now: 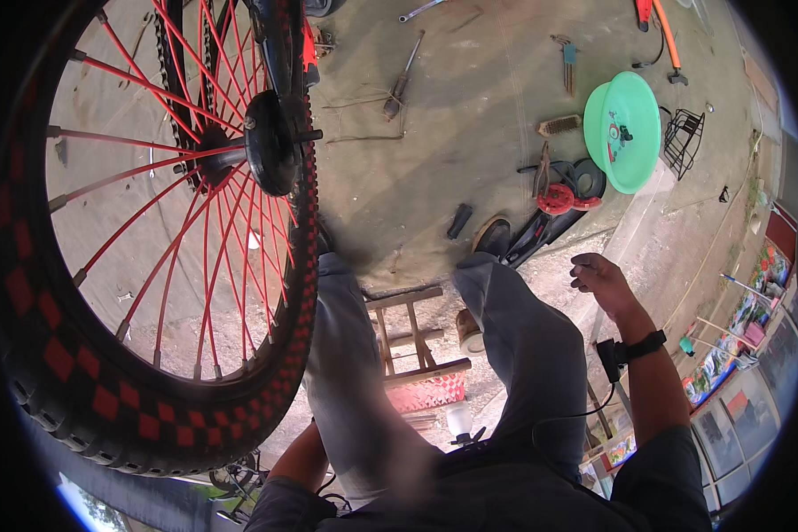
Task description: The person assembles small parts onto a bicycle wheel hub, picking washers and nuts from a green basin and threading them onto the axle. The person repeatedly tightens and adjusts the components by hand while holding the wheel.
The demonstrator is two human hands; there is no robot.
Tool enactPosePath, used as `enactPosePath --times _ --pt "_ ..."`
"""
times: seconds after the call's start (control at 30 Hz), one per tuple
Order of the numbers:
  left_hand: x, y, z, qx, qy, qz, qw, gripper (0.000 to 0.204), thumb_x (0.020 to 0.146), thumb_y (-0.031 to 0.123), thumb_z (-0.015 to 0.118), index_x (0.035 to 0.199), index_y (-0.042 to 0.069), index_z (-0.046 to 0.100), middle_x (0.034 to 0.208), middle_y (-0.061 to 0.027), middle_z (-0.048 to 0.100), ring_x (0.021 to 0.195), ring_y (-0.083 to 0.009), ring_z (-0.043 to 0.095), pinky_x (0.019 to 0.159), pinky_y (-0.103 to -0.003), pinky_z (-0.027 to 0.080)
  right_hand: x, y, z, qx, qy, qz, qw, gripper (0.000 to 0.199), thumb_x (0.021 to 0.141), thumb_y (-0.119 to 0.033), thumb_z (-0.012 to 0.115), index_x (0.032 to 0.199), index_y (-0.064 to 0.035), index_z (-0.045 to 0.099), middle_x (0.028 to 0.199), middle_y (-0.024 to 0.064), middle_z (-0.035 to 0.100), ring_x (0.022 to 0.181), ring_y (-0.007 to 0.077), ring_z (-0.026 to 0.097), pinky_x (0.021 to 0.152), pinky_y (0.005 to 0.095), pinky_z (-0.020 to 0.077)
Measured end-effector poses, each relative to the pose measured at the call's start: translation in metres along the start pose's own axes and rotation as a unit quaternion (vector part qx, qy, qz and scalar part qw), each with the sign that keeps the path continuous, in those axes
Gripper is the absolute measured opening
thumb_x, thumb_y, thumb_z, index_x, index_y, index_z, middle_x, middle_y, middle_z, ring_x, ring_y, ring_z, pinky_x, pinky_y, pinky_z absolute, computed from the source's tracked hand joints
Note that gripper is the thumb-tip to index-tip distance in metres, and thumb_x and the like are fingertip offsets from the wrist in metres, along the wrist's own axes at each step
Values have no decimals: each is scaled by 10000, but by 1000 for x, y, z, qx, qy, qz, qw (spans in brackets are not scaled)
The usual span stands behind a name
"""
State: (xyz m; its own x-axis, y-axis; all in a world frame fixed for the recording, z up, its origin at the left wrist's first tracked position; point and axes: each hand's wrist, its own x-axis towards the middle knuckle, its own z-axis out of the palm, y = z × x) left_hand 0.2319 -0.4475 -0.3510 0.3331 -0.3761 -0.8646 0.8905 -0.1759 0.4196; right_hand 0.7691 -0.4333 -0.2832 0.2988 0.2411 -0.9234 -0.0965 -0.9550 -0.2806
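A bicycle wheel (89, 381) with red spokes and a black tyre with red checks fills the left side, close in front of me. Its black hub part (270, 142) has an axle end sticking out. My right hand (600, 280) is in the air right of my knee, fingers loosely bent and a little apart, with nothing visible in them. Nearest to it on the ground are pliers (542, 170) and a black bicycle part with red discs (555, 199). My left forearm (301, 460) runs up beside my thigh; the left hand itself is hidden behind my leg and the wheel.
A green basin (623, 133) holding small parts stands at the right. Near it lie a wooden brush (559, 125), a hex key set (568, 64), a black wire rack (684, 142) and an orange-handled hammer (668, 40). A screwdriver (403, 80) lies ahead; a wooden stool (417, 337) is between my legs.
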Motion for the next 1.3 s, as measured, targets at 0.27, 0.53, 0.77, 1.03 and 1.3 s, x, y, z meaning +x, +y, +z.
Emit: enactPosePath --times 0.27,0.53,0.77,1.03,1.3 --pt "-31 -8 -67 -63 178 -41 981 502 937 393 549 1338 92 541 1291 -156 624 1179 -308 605 979 -415 487 23 -1 17 24 -15 -28 999 351 926 -207 649 1201 7 603 990 66 668 870 152 667 755 291 510" --pt "-131 -89 -172 -138 423 -130 886 512 943 388 547 1359 90 519 1309 -154 611 1196 -302 592 993 -413 478 82 3 9 154 9 -30 988 368 963 -322 633 1243 -87 584 965 4 663 832 105 654 738 266 505" --pt "-194 -131 -178 -184 503 -149 831 522 948 383 545 1376 88 500 1325 -152 599 1211 -297 581 1005 -411 469 129 5 -16 312 41 -62 947 425 990 -408 577 1277 -94 572 1091 63 680 886 160 667 775 286 507" --pt "-177 -162 -223 -229 534 -109 807 534 953 377 542 1396 85 478 1343 -150 586 1228 -292 569 1020 -409 460 203 39 -64 555 129 -73 818 911 933 -558 607 1531 -7 196 1512 225 367 1316 346 484 1032 418 460" --pt "-140 -160 -273 -224 550 -92 799 547 959 372 539 1417 83 456 1362 -148 573 1245 -287 556 1034 -407 450 265 38 -84 689 153 -86 703 951 938 -546 603 1549 -24 94 1541 245 295 1347 406 443 1076 455 444"
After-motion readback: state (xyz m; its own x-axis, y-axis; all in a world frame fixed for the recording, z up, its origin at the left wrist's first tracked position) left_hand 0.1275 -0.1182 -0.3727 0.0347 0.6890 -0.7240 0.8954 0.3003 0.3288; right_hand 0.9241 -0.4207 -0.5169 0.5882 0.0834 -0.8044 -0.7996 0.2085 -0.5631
